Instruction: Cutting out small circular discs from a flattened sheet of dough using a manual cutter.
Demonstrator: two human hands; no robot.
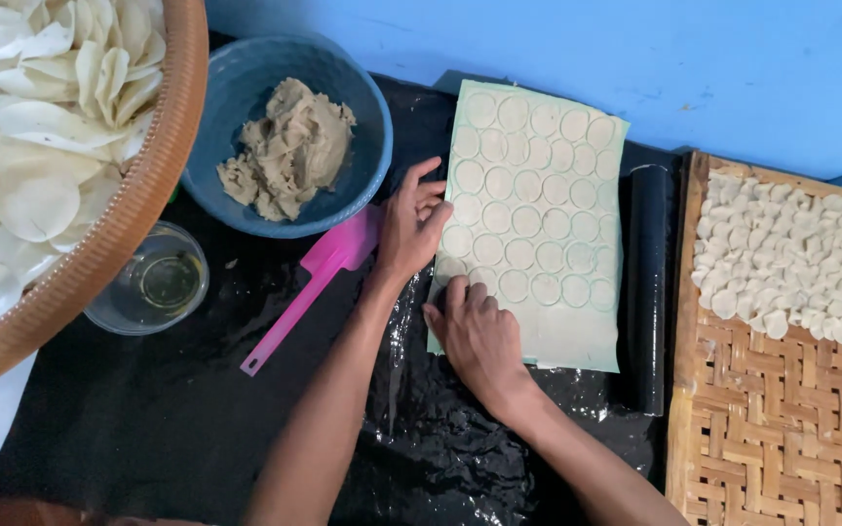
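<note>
Pale green, the flat rectangular dough sheet (538, 224) scored with circles lies under our hands: left hand (411, 226) spread on its edge, right hand (478, 336) fingers pressing its corner.

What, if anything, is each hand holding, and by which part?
Neither hand grips anything. The left hand and right hand rest fingertips on the left edge of the dough sheet, which is cut into circles.

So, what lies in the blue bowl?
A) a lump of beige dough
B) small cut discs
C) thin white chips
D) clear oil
A: the blue bowl holds a lump of beige dough; the white chips fill the round basket, and the small discs lie on the woven tray.
</note>
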